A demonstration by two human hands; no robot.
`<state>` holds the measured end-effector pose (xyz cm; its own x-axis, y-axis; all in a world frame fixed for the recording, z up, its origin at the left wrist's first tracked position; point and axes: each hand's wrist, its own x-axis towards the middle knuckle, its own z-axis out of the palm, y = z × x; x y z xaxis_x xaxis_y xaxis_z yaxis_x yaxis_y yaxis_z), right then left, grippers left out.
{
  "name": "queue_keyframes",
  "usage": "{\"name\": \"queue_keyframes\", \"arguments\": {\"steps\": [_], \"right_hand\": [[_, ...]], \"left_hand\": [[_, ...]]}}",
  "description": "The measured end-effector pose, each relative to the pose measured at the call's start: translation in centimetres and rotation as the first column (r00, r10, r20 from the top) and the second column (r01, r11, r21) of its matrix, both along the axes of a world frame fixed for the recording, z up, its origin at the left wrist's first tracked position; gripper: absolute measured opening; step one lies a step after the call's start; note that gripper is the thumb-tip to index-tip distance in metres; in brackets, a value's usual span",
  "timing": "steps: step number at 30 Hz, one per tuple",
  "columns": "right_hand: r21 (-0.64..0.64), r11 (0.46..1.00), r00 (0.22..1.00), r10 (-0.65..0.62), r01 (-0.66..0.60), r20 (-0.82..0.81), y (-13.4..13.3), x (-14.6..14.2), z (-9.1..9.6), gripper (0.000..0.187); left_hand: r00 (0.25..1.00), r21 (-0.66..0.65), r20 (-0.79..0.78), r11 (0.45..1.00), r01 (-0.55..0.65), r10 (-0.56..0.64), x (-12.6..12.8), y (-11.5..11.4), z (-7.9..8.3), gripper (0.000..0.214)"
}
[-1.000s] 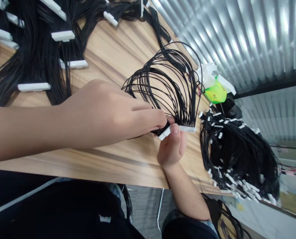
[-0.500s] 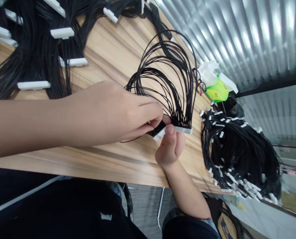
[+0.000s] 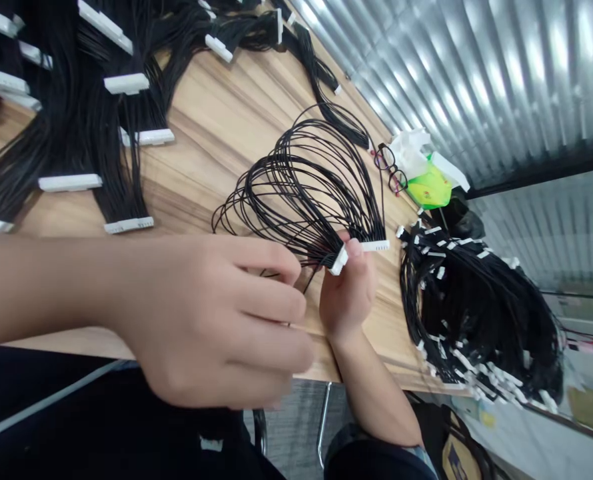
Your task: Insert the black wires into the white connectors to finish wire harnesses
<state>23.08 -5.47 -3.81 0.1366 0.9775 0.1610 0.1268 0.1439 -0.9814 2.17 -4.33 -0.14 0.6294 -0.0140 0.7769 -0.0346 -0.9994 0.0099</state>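
Black wires loop between seemingly two white connectors.

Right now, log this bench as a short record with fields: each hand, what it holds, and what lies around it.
left: left hand curled over the table's near edge; what it grips, if anything, is unclear
right: right hand pinches the white connectors of a looped wire harness
surface: wooden table
far left: spread harnesses
right: pile of short wires
also: glasses, green packet
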Motion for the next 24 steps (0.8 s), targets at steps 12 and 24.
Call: {"name": "queue_keyframes", "arguments": {"steps": [12, 24], "right_hand": [[0.241, 0.970, 0.965, -0.060, -0.004, 0.255, -0.1, 1.1, -1.3, 0.026], [0.363, 0.898, 0.929, 0.115, -0.249, 0.353, 0.6, 2.3, -2.1, 0.030]], "left_hand": [[0.978, -0.063, 0.094, 0.981, -0.182, 0.187, 0.2, -0.6, 1.4, 0.043], [0.754, 0.096, -0.038, 0.754, -0.650, 0.655, -0.3, 3.1, 0.5, 0.027]]}}
